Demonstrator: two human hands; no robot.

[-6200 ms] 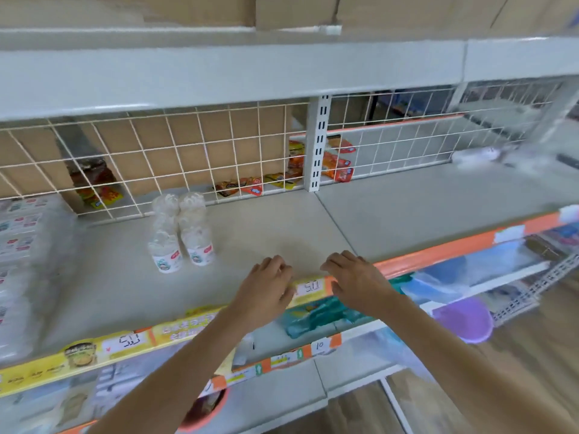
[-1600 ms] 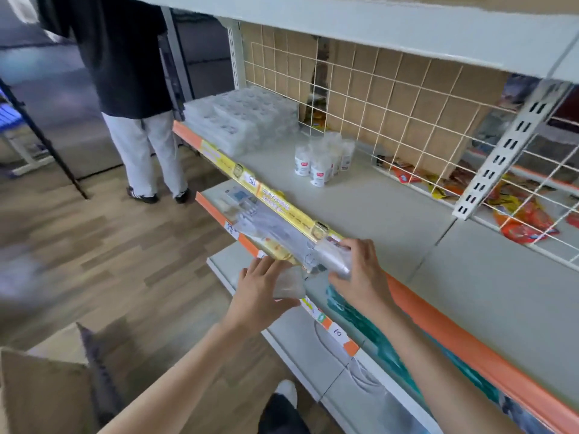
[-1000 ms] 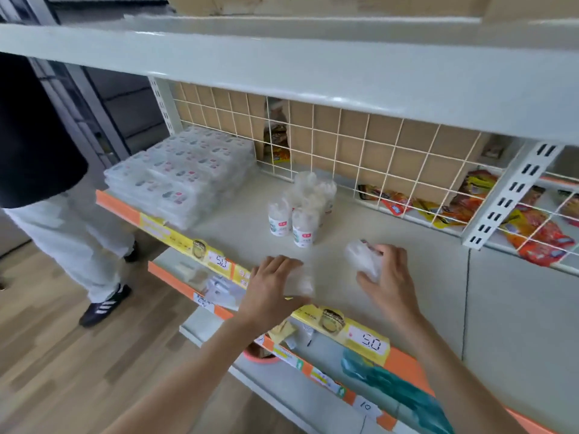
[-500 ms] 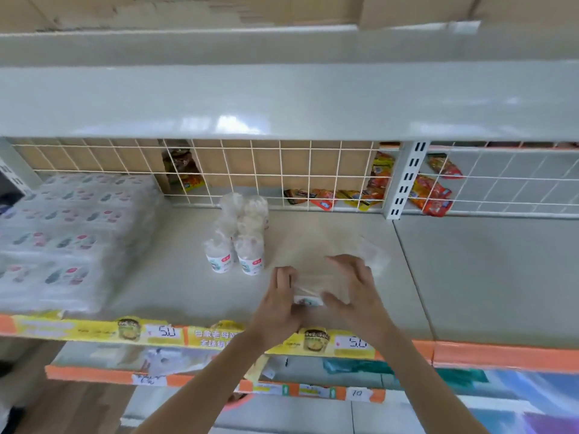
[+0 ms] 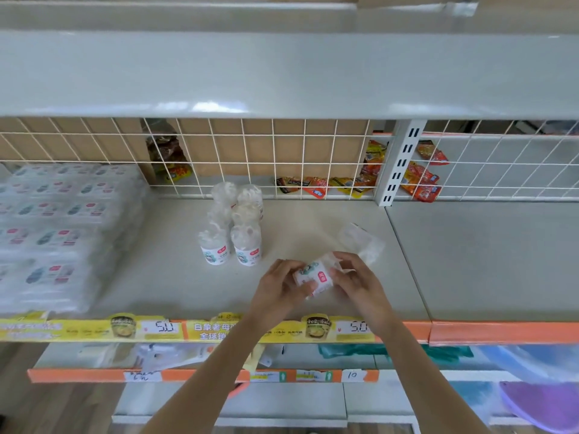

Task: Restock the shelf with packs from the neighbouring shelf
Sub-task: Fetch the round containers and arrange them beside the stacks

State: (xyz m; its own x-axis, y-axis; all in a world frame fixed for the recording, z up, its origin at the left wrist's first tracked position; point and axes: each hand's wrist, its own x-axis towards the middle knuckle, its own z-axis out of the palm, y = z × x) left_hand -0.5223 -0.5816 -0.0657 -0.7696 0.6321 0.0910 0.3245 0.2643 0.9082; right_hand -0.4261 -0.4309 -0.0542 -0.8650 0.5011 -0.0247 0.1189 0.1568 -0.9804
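Observation:
Both hands hold one small clear pack (image 5: 314,275) with a white, green and red label, tilted just above the grey shelf (image 5: 175,270) near its front edge. My left hand (image 5: 279,288) grips its left end and my right hand (image 5: 355,278) pinches its right end. A second clear pack (image 5: 360,241) lies flat on the shelf just behind my right hand. Several upright packs of the same kind (image 5: 233,227) stand in two rows to the left of my hands.
Stacked clear trays (image 5: 62,233) fill the shelf's left end. A white wire grid (image 5: 272,161) backs the shelf, with snack packets (image 5: 329,184) behind it. An upright post (image 5: 399,164) divides off the right bay (image 5: 501,261). Lower shelves hold bags.
The pack between my hands has been lifted and turned so its label faces up. The other clear pack now lies free on the shelf behind my right hand.

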